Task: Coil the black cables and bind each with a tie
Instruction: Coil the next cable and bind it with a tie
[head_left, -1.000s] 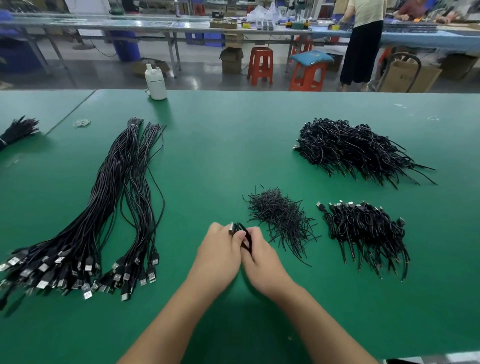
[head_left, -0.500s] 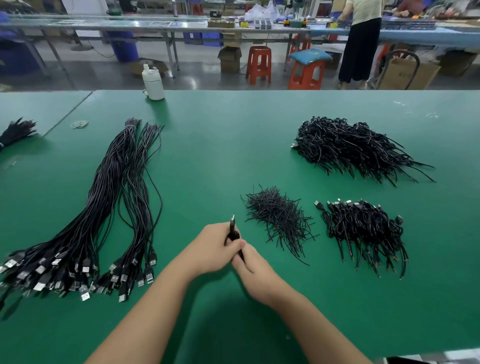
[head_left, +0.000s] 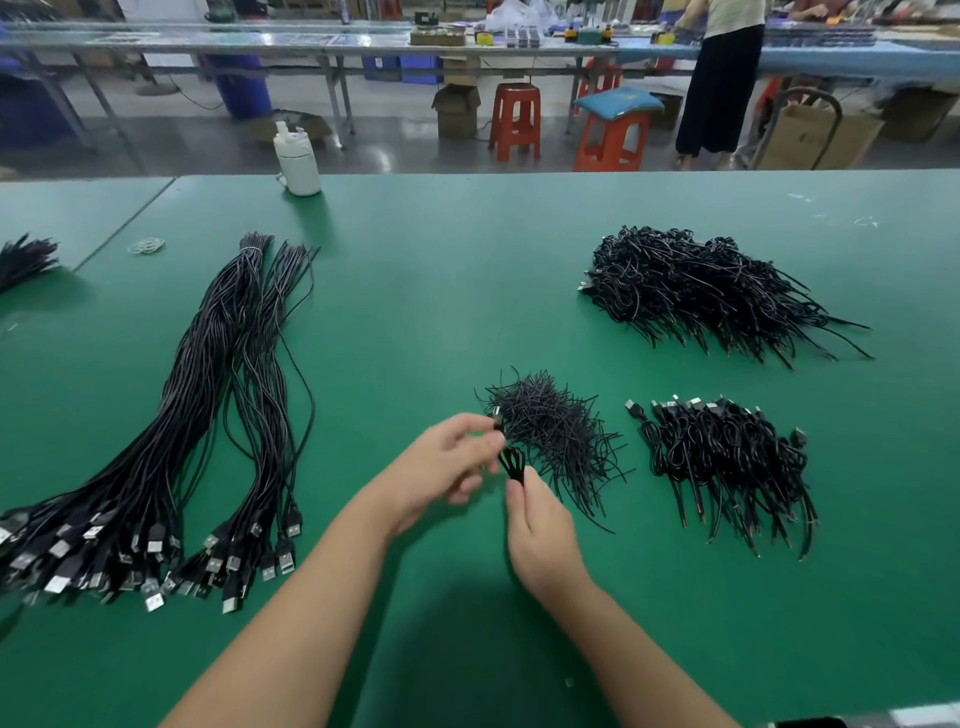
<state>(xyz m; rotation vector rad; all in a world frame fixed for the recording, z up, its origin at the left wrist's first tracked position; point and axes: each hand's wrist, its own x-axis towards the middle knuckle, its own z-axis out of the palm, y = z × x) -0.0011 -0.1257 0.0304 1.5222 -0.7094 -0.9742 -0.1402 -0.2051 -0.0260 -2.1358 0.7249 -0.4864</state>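
- Head view puts the coiled cable (head_left: 511, 462) at the centre of the green table (head_left: 415, 312), a small bunch of black loops held just above the surface between both hands.
- It looks light, thin and springy; I judge the loops will fan open unless pinched where they cross, at the coil's waist.
- Right hand (head_left: 540, 535), at 6 o'clock of the coil, pinches its lower end between thumb and forefinger, the other fingers curled under.
- Left hand (head_left: 447, 467), at 9 o'clock, has its fingers loosely spread; fingertips touch the coil's upper side near a plug end, though blur hides whether they grip it.
- Loose ties (head_left: 550, 431) lie heaped at 2 o'clock, just beside the coil: thin and limp, best picked singly by one end.
- Finished bundles (head_left: 727, 462) sit at 3 o'clock, a larger heap (head_left: 701, 291) at 1 o'clock.
- Straight cables (head_left: 208, 415) stretch along 9 o'clock, plugs nearest the person.
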